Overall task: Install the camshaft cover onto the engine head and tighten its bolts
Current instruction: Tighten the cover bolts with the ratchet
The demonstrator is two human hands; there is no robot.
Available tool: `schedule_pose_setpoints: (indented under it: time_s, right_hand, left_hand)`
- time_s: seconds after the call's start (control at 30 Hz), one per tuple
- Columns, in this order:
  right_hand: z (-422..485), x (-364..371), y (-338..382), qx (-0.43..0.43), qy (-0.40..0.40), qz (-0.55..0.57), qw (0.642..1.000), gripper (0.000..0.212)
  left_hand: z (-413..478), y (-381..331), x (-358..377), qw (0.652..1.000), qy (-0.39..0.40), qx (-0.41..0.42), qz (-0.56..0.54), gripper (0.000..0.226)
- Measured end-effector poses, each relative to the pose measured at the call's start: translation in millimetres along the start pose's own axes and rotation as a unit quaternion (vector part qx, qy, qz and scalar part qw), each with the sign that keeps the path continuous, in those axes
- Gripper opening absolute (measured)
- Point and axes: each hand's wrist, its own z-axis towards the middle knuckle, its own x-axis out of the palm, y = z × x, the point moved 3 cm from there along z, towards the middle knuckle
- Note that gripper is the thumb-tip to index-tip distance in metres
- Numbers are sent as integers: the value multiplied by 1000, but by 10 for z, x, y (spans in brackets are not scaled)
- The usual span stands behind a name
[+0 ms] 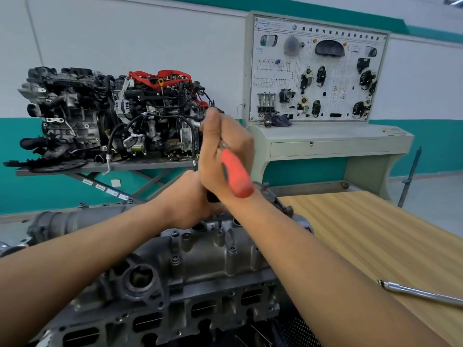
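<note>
The grey metal camshaft cover (200, 256) lies on top of the engine head (155, 319) in the lower middle, with several bolts standing in its bosses. My right hand (225, 149) grips a ratchet wrench with a red handle (236, 175), held raised above the far end of the cover. My left hand (190, 199) sits just below it, curled around the dark head of the tool over a bolt (220, 221); what its fingers hold is hidden.
A chrome extension bar (421, 293) lies on the wooden table (375, 229) to the right. Behind stand a complete engine (112, 113) on a lift table and a training panel (318, 71) on a cabinet.
</note>
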Motion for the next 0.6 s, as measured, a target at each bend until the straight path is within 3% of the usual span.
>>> schedule_pose_setpoints:
  time_s: [0.07, 0.1, 0.13, 0.2, 0.23, 0.27, 0.33, 0.4, 0.5, 0.6]
  right_hand:
    - [17, 100, -21, 62, 91, 50, 993, 53]
    - [56, 146, -78, 154, 141, 141, 968, 54]
    - [94, 186, -146, 277, 196, 265, 903, 57]
    - [144, 176, -276, 480, 279, 462, 692, 65]
    - [169, 137, -346, 518, 292, 511, 621, 67]
    - [190, 110, -402, 529, 296, 535, 589, 67]
    - [205, 136, -440, 529, 303, 524, 594, 65]
    - [202, 191, -399, 505, 292, 472, 661, 62]
    - [152, 194, -327, 409, 212, 417, 783, 57]
    - [90, 124, -253, 340, 142, 395, 842, 56]
  left_hand:
    - [-19, 32, -2, 1000, 5, -9, -11, 31]
    - [1, 102, -20, 1000, 4, -14, 14, 24]
    - [11, 164, -44, 999, 10, -35, 34, 17]
    - [34, 248, -65, 997, 28, -51, 43, 19]
    - [65, 205, -50, 997, 36, -48, 42, 19]
    - [86, 187, -46, 997, 41, -52, 49, 17]
    - [110, 172, -38, 996, 45, -54, 54, 12]
    - [95, 237, -30, 996, 34, -72, 34, 10]
    - [32, 263, -17, 997, 14, -65, 43, 12]
    - [27, 250, -4, 997, 10, -50, 55, 21]
